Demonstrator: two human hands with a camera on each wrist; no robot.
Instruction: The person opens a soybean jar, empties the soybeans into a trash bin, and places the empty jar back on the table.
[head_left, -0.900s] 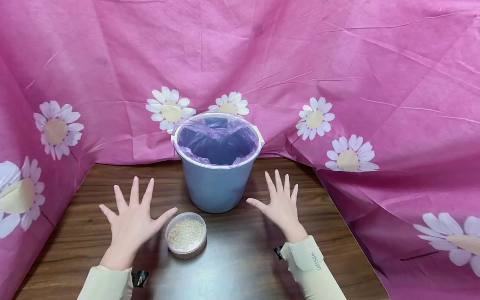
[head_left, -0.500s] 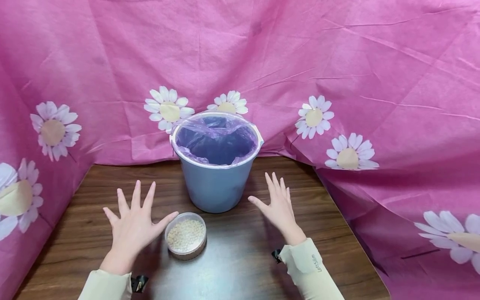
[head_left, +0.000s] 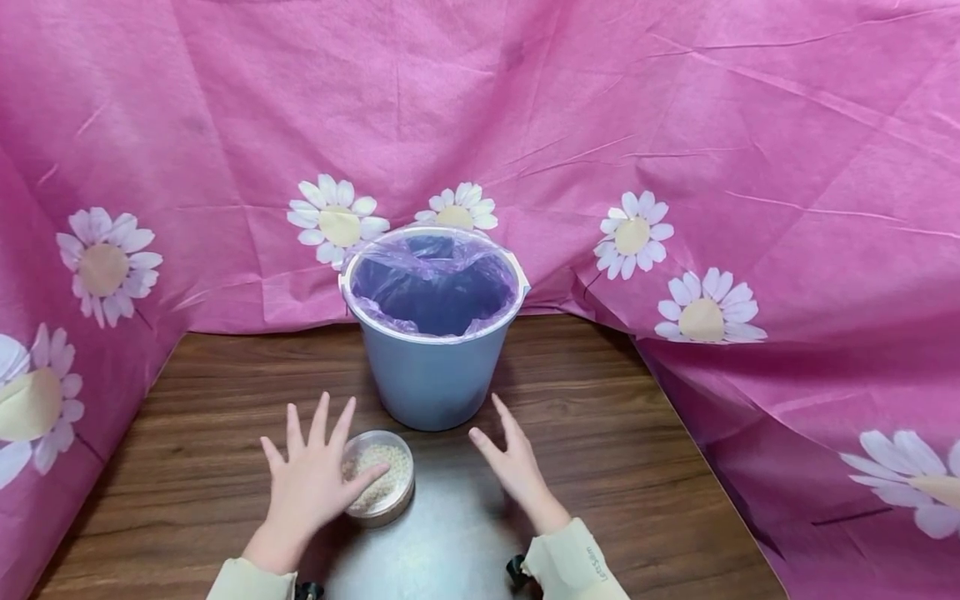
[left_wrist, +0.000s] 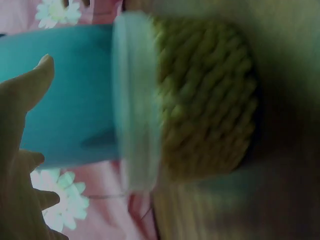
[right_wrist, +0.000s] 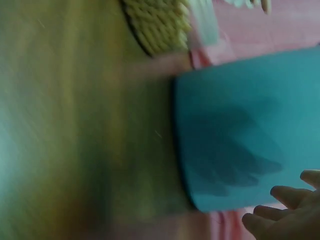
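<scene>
A round clear tub (head_left: 392, 492) packed with small pale, bean-like pieces stands on the table in front of the bucket. My left hand (head_left: 306, 487) is over its left side, fingers spread, with the thumb overlapping the top in the head view. In the left wrist view, the blurred tub (left_wrist: 207, 100) shows a pale lid, with the thumb (left_wrist: 35, 82) apart from it. To the right, my right hand (head_left: 519, 473) hovers over the table, thumb and fingers extended, holding nothing. The right wrist view catches its fingertips (right_wrist: 287, 196) in front of the bucket.
Behind the tub stands a blue-grey bucket (head_left: 435, 375) with a white rim and a thin purple bag (head_left: 483, 258) lining it. Pink cloth (head_left: 525, 100) printed with daisies surrounds the dark wooden table (head_left: 600, 417) at the back and sides.
Both hands have come inward and lower in the head view. The left thumb has moved over the tub's top, and the right hand has turned more edge-on. Tub and bucket stay put.
</scene>
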